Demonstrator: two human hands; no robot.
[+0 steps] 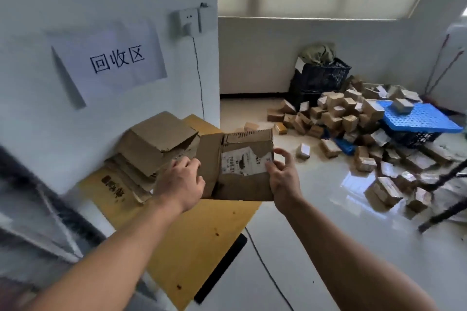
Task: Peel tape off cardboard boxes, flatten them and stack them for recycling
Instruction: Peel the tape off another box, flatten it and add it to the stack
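The flattened cardboard box [240,187] is held up in the middle of the frame, off the floor and roughly upright, its broad face towards the camera. A torn white shipping label [240,161] covers the upper part of that face, and a flap folds away on the box's left side.

The left hand [180,182] is at the box's left edge, back of the hand to the camera, fingers curled round the flap; their tips are hidden behind the card. The right hand [284,179] holds the right edge low down: the thumb [272,168] presses on the front beside the label, one finger [286,156] arches free just off the edge, and the other fingers are out of sight behind the box.

Just left of the box, behind the left hand, a stack of flattened boxes [151,149] leans against the white wall, resting on a large yellow-brown cardboard sheet [197,247] that spreads over the floor to lower centre. On the wall at upper left hangs a paper sign [111,58] with handwritten characters, and a wall socket [188,21] with a cable running down sits to its right.

At right of the frame, well apart from the hands, a pile of small taped boxes [353,121] sprawls across the glossy floor [316,222]. A blue plastic pallet [419,118] lies tilted on the pile, and a dark crate [321,76] stands behind it against the far wall.
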